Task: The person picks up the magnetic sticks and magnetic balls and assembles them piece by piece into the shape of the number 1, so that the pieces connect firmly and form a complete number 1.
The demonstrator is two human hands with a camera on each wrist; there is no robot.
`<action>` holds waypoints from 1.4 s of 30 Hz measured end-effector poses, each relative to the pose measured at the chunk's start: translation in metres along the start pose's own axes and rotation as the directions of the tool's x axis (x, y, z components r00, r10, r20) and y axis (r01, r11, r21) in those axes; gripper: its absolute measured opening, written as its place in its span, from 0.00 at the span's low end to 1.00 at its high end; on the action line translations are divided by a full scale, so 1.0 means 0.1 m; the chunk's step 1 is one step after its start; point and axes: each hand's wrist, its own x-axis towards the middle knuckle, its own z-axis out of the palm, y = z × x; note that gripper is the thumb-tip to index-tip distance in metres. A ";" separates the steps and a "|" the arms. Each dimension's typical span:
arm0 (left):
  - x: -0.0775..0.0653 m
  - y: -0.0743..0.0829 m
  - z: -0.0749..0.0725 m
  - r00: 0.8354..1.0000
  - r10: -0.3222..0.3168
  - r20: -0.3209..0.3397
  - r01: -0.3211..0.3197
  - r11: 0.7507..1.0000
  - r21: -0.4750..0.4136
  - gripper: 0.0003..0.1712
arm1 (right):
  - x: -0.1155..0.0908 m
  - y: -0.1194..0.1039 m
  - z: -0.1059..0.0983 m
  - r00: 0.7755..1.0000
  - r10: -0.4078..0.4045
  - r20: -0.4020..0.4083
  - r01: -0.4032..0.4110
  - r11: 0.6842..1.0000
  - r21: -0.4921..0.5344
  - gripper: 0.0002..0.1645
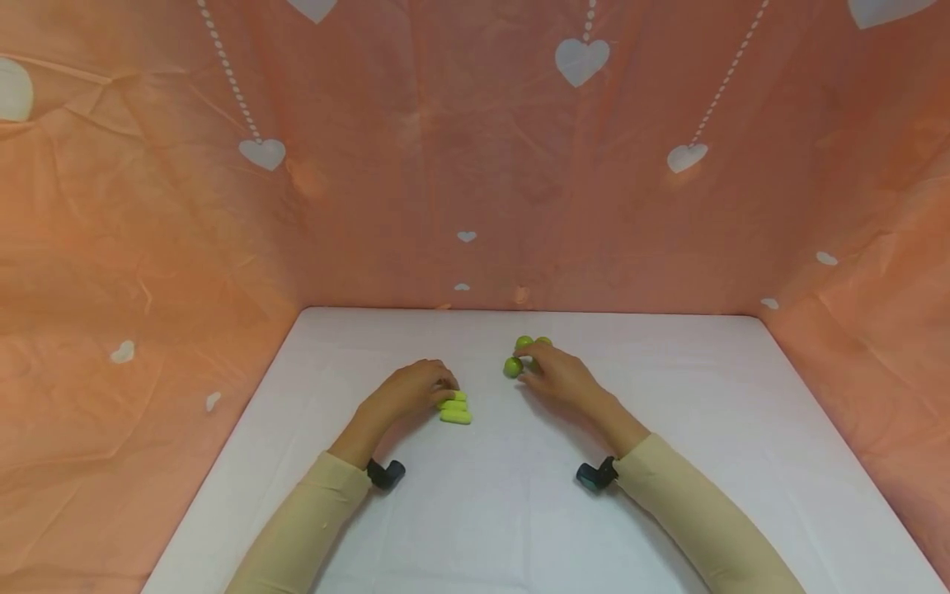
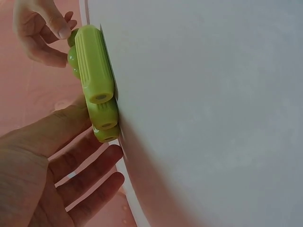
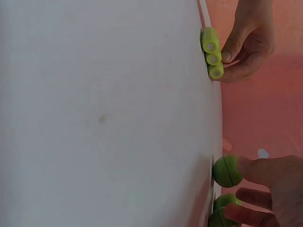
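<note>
Three short lime-green ribbed cylinders, each with a grey spot in its end, lie side by side in a row (image 1: 456, 417). My left hand (image 1: 404, 389) pinches the farthest green cylinder (image 2: 108, 134) between thumb and index finger; its other fingers stretch out beside the row in the left wrist view. To the right and farther back, several shiny green balls sit close together. With thumb and fingertips my right hand (image 1: 560, 375) holds the leftmost green ball (image 3: 227, 170), which has a dark seam. Its fingers partly hide the other green balls (image 3: 220, 217).
A white tabletop (image 1: 475, 520) lies under both hands. Orange sheeting with white hearts (image 1: 475, 165) hangs at the back and both sides. Each wrist wears a small black camera, such as the left camera (image 1: 387, 475).
</note>
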 end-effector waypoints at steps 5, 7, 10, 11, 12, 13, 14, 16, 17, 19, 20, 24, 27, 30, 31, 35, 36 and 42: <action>-0.01 0.02 -0.01 1.000 0.001 -0.004 -0.001 1.000 0.014 0.07 | 0.05 -0.02 0.03 1.000 0.018 0.014 -0.018 1.000 -0.017 0.23; -0.02 0.02 -0.01 1.000 -0.004 -0.005 0.004 1.000 0.007 0.07 | 0.06 -0.04 0.05 0.999 0.034 0.024 -0.033 0.999 -0.027 0.23; -0.02 0.03 -0.01 1.000 -0.016 -0.012 0.016 1.000 0.000 0.06 | 0.08 -0.06 0.06 0.998 0.054 0.040 -0.052 0.998 -0.036 0.24; -0.02 0.03 -0.01 1.000 -0.020 -0.012 0.020 1.000 -0.004 0.06 | 0.09 -0.07 0.07 0.997 0.059 0.044 -0.057 0.997 -0.043 0.24; -0.02 0.03 -0.01 1.000 -0.021 -0.013 0.021 1.000 -0.006 0.06 | 0.09 -0.08 0.07 0.997 0.063 0.050 -0.061 0.997 -0.049 0.24; -0.03 0.03 -0.01 1.000 -0.026 -0.014 0.026 1.000 -0.013 0.06 | 0.10 -0.09 0.08 0.996 0.068 0.055 -0.065 0.996 -0.054 0.25; -0.03 0.04 -0.01 0.999 -0.031 -0.014 0.030 0.999 -0.019 0.06 | 0.10 -0.10 0.09 0.996 0.072 0.057 -0.069 0.996 -0.061 0.25; -0.03 0.05 -0.01 0.999 -0.039 -0.016 0.038 0.999 -0.035 0.06 | 0.11 -0.11 0.10 0.994 0.085 0.067 -0.081 0.995 -0.062 0.25; -0.03 0.05 -0.01 0.999 -0.046 -0.017 0.045 0.998 -0.044 0.06 | 0.11 -0.11 0.11 0.993 0.090 0.071 -0.086 0.994 -0.063 0.25; -0.03 0.06 -0.01 0.998 -0.057 -0.022 0.056 0.997 -0.056 0.07 | 0.13 -0.12 0.13 0.992 0.101 0.081 -0.096 0.993 -0.061 0.25; -0.03 0.06 -0.02 0.998 -0.059 -0.026 0.058 0.997 -0.057 0.07 | 0.13 -0.12 0.13 0.991 0.105 0.086 -0.101 0.993 -0.058 0.25; -0.03 0.07 -0.02 0.998 -0.057 -0.040 0.055 0.997 -0.053 0.08 | 0.15 -0.12 0.16 0.988 0.114 0.100 -0.109 0.992 -0.057 0.25; -0.02 0.06 -0.02 0.997 -0.062 -0.045 0.059 0.997 -0.055 0.09 | 0.16 -0.13 0.17 0.988 0.118 0.099 -0.113 0.992 -0.053 0.25; -0.01 0.08 -0.02 0.996 -0.074 -0.045 0.071 0.995 -0.072 0.10 | 0.15 -0.14 0.17 0.988 0.120 0.097 -0.116 0.992 -0.051 0.24; -0.01 0.09 -0.03 0.996 -0.078 -0.045 0.075 0.994 -0.081 0.10 | 0.15 -0.14 0.17 0.988 0.121 0.097 -0.117 0.992 -0.050 0.24; -0.03 0.12 -0.03 0.994 -0.090 -0.057 0.082 0.988 -0.132 0.11 | 0.14 -0.15 0.16 0.987 0.128 0.098 -0.123 0.991 -0.053 0.25; -0.04 0.12 -0.03 0.994 -0.090 -0.062 0.080 0.987 -0.141 0.11 | 0.13 -0.16 0.16 0.987 0.129 0.099 -0.125 0.991 -0.052 0.25; -0.06 0.13 -0.01 0.993 -0.083 -0.084 0.066 0.979 -0.191 0.13 | 0.08 -0.18 0.14 0.986 0.137 0.100 -0.133 0.990 -0.045 0.24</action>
